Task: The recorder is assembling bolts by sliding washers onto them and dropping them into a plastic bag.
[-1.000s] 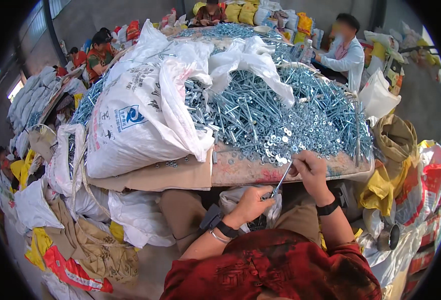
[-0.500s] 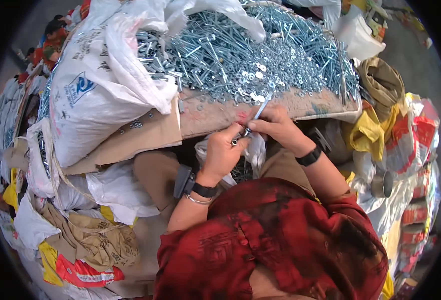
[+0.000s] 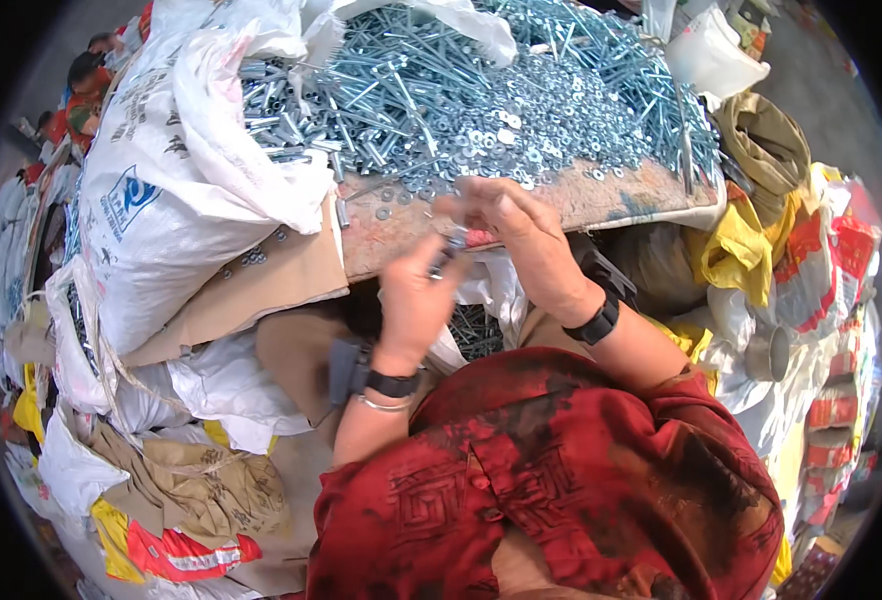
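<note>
My left hand [image 3: 409, 300] is closed, a silvery metal bolt [image 3: 447, 254] standing out past its thumb; motion blurs its exact shape. Just to the right and a little higher, my right hand [image 3: 529, 240] hovers over the front edge of the board [image 3: 621, 200]. Its fingertips are smeared, so whether they pinch anything cannot be made out. Beyond them spreads a heap of flat washers [image 3: 521, 130], with long thin bolts [image 3: 391, 80] behind and short metal sleeves [image 3: 271, 105] to the left.
A stuffed white woven sack [image 3: 151, 230] leans on cardboard [image 3: 241, 315] at the left. Below the board, between my knees, an opened white bag [image 3: 496, 285] holds more metal pieces. Yellow and brown sacks [image 3: 751, 240] lie at the right, near a metal cup [image 3: 766, 355].
Both hands have come apart and shifted left. The long bolt that my right fingers pinched no longer shows clearly between them. My left hand still grips metal.
</note>
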Demonstrator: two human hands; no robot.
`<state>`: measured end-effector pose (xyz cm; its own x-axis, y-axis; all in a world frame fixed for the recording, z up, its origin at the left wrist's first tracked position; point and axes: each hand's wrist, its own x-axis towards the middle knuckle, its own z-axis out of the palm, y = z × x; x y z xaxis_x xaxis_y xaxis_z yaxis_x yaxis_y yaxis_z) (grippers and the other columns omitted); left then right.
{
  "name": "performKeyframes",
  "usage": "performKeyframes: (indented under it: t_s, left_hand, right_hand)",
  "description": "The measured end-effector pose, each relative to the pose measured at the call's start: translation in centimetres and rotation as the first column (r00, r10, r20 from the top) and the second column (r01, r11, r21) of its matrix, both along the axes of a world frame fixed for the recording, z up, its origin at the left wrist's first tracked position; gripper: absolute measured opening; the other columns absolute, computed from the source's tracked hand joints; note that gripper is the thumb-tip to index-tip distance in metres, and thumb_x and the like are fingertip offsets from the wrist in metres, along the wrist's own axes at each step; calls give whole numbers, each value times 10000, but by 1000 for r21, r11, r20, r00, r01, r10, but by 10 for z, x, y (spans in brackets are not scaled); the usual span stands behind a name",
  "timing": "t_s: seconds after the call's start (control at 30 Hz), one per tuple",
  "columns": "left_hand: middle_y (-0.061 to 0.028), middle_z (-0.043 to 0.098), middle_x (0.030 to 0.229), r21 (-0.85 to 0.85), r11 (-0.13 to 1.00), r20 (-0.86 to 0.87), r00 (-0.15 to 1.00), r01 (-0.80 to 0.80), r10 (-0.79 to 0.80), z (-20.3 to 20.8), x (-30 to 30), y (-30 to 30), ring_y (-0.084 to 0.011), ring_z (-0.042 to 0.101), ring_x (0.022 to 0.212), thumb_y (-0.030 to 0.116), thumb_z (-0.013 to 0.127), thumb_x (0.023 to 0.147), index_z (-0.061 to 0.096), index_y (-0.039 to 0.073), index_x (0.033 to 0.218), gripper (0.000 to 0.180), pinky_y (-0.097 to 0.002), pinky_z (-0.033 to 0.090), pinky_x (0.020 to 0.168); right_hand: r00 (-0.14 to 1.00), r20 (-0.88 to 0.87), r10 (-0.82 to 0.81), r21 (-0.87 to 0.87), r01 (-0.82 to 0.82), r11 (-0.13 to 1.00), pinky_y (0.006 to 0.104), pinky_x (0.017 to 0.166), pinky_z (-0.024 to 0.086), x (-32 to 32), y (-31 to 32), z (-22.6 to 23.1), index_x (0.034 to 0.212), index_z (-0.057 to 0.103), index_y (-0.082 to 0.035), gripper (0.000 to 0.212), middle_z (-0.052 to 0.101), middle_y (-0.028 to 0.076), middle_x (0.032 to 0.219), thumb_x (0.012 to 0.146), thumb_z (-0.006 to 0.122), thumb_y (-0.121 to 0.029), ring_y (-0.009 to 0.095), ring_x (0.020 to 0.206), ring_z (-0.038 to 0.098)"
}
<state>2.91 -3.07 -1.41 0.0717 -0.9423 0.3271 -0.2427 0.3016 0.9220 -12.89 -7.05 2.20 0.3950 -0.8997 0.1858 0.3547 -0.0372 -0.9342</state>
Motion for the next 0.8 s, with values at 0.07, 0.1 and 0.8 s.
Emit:
performKeyframes:
  t_s: [0.07, 0.1, 0.8]
  left_hand:
    - [8, 559, 671, -9, 998, -49, 997, 57, -57, -7, -7, 3, -52, 467, 687, 57, 712, 861, 666, 9, 934, 99, -276, 435, 593]
    - [-16, 538, 653, -24, 997, -42, 996, 74, -75, -5, -6, 0, -52, 449, 692, 59, 717, 855, 658, 8, 934, 111, -282, 440, 599]
    - [-114, 690, 837, 123, 705, 185, 682, 699, -708, 13, -10, 13, -218, 660, 671, 136, 757, 778, 687, 29, 922, 193, -324, 494, 609]
  right_hand:
    - [994, -96, -50, -20, 49, 999, 338, 888, 516, -7, 2, -1, 1247, 557, 52, 488, 652, 141, 1112, 1052, 445, -381, 195, 1028, 628]
    - [975, -186, -124, -53, 116, 992, 339, 839, 539, -15, -2, 0, 1200, 556, 71, 521, 664, 126, 1010, 1051, 433, -413, 186, 920, 651]
    - [834, -537, 124, -168, -250, 954, 334, 545, 344, -83, 46, 27, 732, 518, 23, 290, 422, 88, 633, 940, 621, -152, 147, 585, 369]
